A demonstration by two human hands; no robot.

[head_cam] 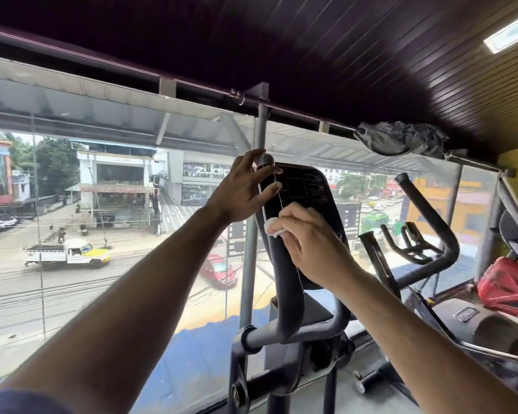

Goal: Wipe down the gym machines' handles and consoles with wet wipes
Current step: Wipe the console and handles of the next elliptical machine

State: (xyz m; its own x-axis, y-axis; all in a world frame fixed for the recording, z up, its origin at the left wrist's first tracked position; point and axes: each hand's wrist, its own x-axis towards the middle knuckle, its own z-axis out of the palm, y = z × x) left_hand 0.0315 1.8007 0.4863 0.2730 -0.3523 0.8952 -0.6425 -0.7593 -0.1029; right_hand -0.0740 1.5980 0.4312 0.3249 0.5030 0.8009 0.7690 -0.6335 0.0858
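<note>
A black console (307, 192) tops an exercise machine in front of a big window. My left hand (243, 189) grips the console's upper left edge, fingers spread over its rim. My right hand (314, 243) holds a small white wet wipe (272, 228) bunched under its fingertips and presses it on the console's lower left face. Below the console a dark curved handle (290, 297) runs down to the machine's frame (284, 348).
A second machine with black handlebars (425, 210) stands close on the right, with a red bag (509, 282) beyond it. A grey steel post (256, 204) rises behind the console. Glass wall ahead overlooks a street. A curtain rod (296, 110) runs overhead.
</note>
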